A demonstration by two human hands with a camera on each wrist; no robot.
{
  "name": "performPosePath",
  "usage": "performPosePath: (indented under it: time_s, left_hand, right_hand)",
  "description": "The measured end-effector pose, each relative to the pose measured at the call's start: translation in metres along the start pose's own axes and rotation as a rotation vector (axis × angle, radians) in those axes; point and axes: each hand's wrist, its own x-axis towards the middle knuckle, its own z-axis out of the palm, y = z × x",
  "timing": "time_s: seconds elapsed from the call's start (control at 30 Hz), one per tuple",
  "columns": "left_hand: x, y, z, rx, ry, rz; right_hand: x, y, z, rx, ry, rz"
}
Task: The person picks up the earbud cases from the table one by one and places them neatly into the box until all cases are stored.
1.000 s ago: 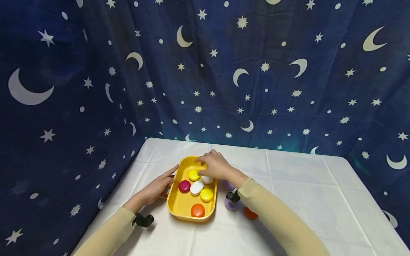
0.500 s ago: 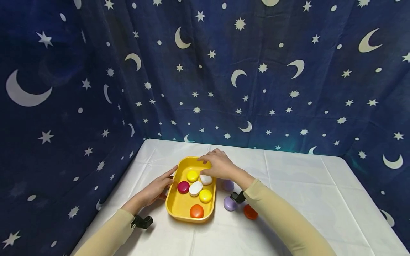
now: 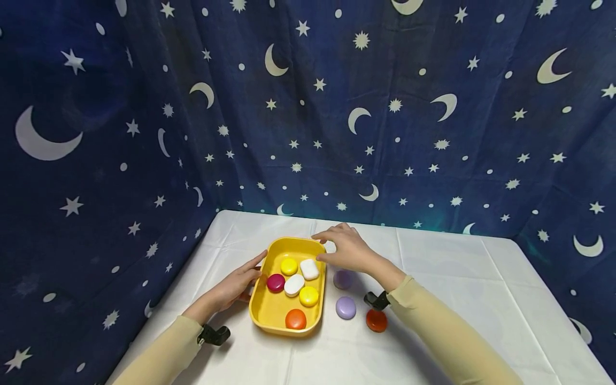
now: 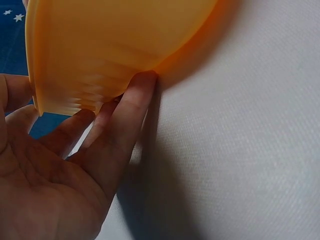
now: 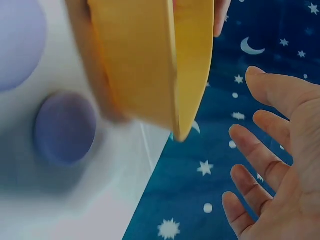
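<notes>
Yellow tray [image 3: 269, 310] stands on a white cloth [image 3: 457, 278] between the 2 hands, its left wall against the fingers of the left hand [image 3: 236, 286]. Those fingers are extended and slightly spread, their tips laid on the outside of the wall and at the rim. The right hand [image 3: 353, 248] is just beside the tray's far right corner, its fingers loosely curved and well spread, with a gap between them and the rim in the right wrist view. Inside the tray lie 6 rounded pieces: a white square piece [image 3: 309, 269] nearest the right fingertips, a far yellow piece [image 3: 289, 267] to its left, a crimson piece [image 3: 276, 283] closest to the left fingers across the wall, a white oval piece [image 3: 294, 285] next to it, a near yellow piece [image 3: 309, 296] by the wall away from the left fingers, and an orange piece [image 3: 295, 319] at the near end, farthest from the right fingertips. Outside the tray, on the near side of the right fingers, are a far lilac piece [image 3: 343, 279], a near lilac piece [image 3: 346, 308] and a red-orange piece [image 3: 377, 321], the last partly under the right wrist's black mount [image 3: 377, 300] as seen from the head.
</notes>
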Motion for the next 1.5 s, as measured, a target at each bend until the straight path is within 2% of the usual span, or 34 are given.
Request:
performPosePath:
  time_s: [0.17,0.5,1.0,1.2,1.5]
  left_hand:
    - [-0.001,0.001,0.001,0.005,0.009,-0.001]
    - [-0.002,0.002,0.002,0.004,0.005,0.001]
    - [-0.002,0.004,0.003,0.010,0.015,-0.016]
    - [-0.001,0.002,0.002,0.001,0.010,-0.013]
    - [0.000,0.001,0.003,-0.022,0.007,-0.008]
  right_hand:
    - [-0.015,0.013,-0.010,-0.021,0.046,0.007]
    - [-0.040,0.029,-0.019,-0.032,0.074,0.006]
    - [-0.080,0.044,-0.012,-0.082,0.046,-0.004]
    - [-0.093,0.046,-0.006,-0.093,-0.003,0.016]
    - [-0.110,0.053,0.001,-0.091,-0.031,0.004]
